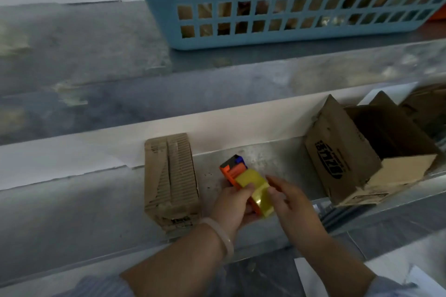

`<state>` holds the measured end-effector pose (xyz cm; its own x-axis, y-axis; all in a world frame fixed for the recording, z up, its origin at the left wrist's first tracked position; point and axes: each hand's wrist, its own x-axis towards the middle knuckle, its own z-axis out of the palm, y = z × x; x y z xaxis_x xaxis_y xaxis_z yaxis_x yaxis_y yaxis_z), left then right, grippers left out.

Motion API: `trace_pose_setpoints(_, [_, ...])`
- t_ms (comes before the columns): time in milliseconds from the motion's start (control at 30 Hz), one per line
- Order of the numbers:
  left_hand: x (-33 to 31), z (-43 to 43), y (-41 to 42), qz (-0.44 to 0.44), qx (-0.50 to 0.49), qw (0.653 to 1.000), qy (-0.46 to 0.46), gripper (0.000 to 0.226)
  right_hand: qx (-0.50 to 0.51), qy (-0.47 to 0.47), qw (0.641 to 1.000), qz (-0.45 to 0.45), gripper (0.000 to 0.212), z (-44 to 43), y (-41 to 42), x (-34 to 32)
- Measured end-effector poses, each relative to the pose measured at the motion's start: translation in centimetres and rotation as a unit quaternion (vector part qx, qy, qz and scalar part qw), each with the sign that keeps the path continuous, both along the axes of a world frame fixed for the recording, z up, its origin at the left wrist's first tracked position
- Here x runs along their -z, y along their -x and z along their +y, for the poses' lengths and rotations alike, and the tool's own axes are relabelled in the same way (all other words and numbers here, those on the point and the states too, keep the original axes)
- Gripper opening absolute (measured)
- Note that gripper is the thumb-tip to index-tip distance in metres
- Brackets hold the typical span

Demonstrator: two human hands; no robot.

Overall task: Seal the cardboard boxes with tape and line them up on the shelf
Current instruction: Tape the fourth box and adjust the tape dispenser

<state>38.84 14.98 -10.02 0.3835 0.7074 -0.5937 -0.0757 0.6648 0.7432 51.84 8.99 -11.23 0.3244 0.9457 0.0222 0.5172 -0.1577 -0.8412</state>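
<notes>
An orange tape dispenser [233, 171] with a yellowish tape roll [258, 188] is held over the metal shelf [270, 154]. My left hand [233, 205] grips it from below and the left, thumb on the roll. My right hand [292, 200] touches the roll's right side with its fingertips. A closed, taped cardboard box [170, 181] stands on the shelf just left of my hands. An open cardboard box [362, 152] with black print lies tilted at the right, its flaps up.
A blue plastic basket [277, 38] with brownish contents sits on the shelf above. More cardboard [424, 101] shows at the far right. White paper sheets [311, 279] lie below the shelf's front edge.
</notes>
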Motion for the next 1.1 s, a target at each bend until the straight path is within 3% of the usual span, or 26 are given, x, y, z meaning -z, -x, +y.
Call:
trace_pose_setpoints(67, [-0.6,-0.2,0.7,-0.027,0.005,1.000,-0.007,0.019,0.076,0.012,0.991,0.112,0.030,-0.2,-0.7,-0.1])
trace_pose_setpoints(133, [-1.5,-0.3,1.6,-0.065,0.001,0.998,0.004,0.027,0.136,0.056,0.948,0.282,0.036,0.0,-1.3,-0.5])
trace_pose_setpoints(233, [-2.9,-0.5,2.9,-0.156,0.029,0.987,0.018,0.048,0.078,0.106,0.794,0.593,0.049,0.0,-1.7,-1.4])
trace_pose_setpoints(300, [-3.5,-0.8,3.5,-0.205,0.052,0.977,0.016,0.050,0.014,0.109,0.740,0.664,0.050,-0.2,-1.3,-2.6])
trace_pose_setpoints(400, [-3.9,-1.1,4.1,-0.247,0.050,0.967,0.028,0.053,-0.036,0.072,0.720,0.689,0.052,0.1,-0.9,-4.0])
trace_pose_setpoints(567, [-4.2,-1.6,5.3,-0.176,0.047,0.983,-0.030,0.039,-0.068,0.031,0.722,0.688,0.049,0.8,-0.2,-6.0])
trace_pose_setpoints(633, [-4.2,-1.7,5.9,-0.123,0.052,0.989,-0.068,0.033,-0.084,0.014,0.755,0.650,0.046,1.1,-0.2,-6.8])
trace_pose_setpoints(733, [-4.3,-1.4,6.6,-0.034,0.015,0.987,-0.156,0.029,-0.120,-0.019,0.839,0.530,0.043,1.4,-0.6,-8.3])
trace_pose_setpoints(833, [-6.1,-0.3,7.2,-0.061,-0.048,0.988,-0.130,0.034,-0.171,-0.041,0.896,0.407,0.041,1.2,-0.8,-9.6])
trace_pose_setpoints(933, [-8.1,0.7,8.4,-0.094,-0.051,0.992,-0.074,0.048,-0.210,-0.060,0.935,0.278,0.039,1.1,-0.3,-10.4])
trace_pose_setpoints(1100, [-9.0,0.6,10.2,-0.083,-0.007,0.993,-0.085,0.034,-0.238,-0.064,0.942,0.227,0.042,1.3,0.1,-10.8])
